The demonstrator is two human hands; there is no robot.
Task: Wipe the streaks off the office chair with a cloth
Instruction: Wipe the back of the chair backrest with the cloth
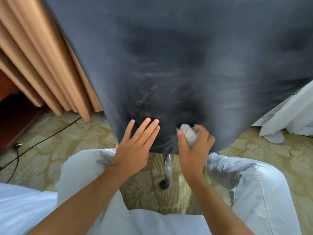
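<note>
The office chair fills the upper centre and right of the frame, its dark blue backrest fabric hanging down to a lower edge just above the person's knees. The pale streaks lie on that fabric in the middle of the frame, running in short, roughly horizontal smears, directly above and slightly to the left of both hands. The right hand, at lower centre right, has its fingers curled round a small bunched white cloth, held against the bottom part of the backrest. The left hand, just to the left of it, lies flat with its fingers straight and slightly spread, seemingly bracing the fabric, though motion blur makes the contact hard to confirm. Both hands are about equally near the marks, but the cloth hand is the one that matters: the streaks lie up the frame from it, so the next wipe probably has to travel upward and a little leftward along the backrest. A chrome chair leg with a black caster shows below, on the patterned carpet.
</note>
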